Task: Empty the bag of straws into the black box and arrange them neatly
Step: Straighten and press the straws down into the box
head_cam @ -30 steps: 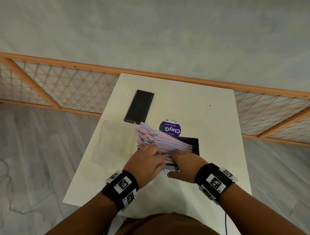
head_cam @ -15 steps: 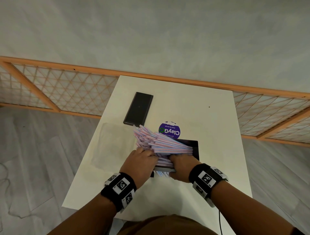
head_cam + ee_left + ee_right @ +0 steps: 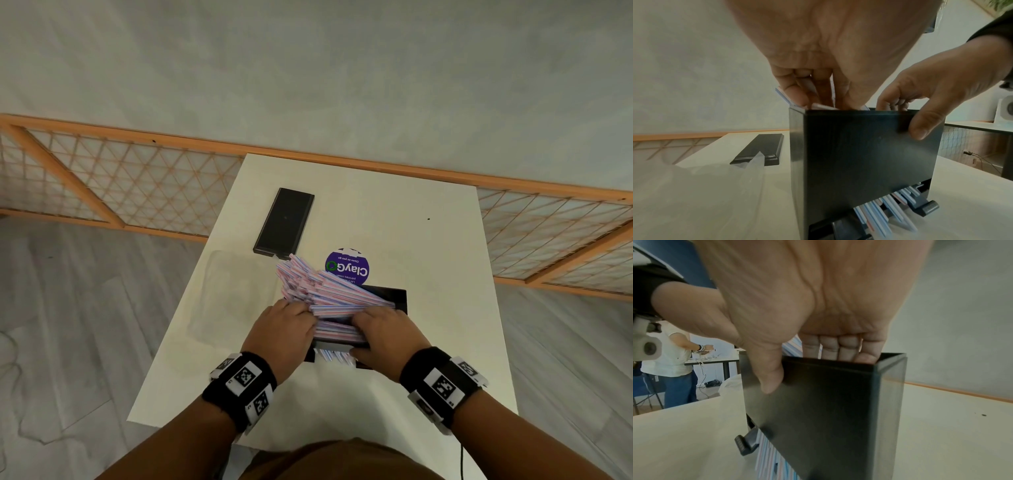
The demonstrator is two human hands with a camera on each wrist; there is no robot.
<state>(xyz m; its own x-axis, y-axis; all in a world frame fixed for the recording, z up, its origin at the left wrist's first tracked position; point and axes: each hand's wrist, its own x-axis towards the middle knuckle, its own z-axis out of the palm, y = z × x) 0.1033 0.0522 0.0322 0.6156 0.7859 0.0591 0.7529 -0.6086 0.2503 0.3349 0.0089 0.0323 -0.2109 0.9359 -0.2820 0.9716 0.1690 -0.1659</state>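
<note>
A tall black box (image 3: 397, 298) stands on the white table (image 3: 428, 377). A thick bundle of pink, white and blue striped straws (image 3: 329, 291) sticks out of its top, fanned toward the far left. My left hand (image 3: 298, 313) reaches into the top, fingers curled among the straws (image 3: 822, 106). My right hand (image 3: 364, 330) pinches the box's near wall (image 3: 828, 410): thumb outside, fingers (image 3: 838, 350) inside against the straws. More straws (image 3: 879, 214) poke out of the slot at the box's base.
The box's flat black lid (image 3: 283, 222) lies at the far left of the table. An empty clear plastic bag (image 3: 226, 294) lies left of the box. A round purple sticker (image 3: 347, 267) sits behind the box. A wooden lattice rail (image 3: 137, 185) runs behind.
Both hands have shifted slightly forward over the box top and settled lower on the bundle. The straws stay fanned to the far left.
</note>
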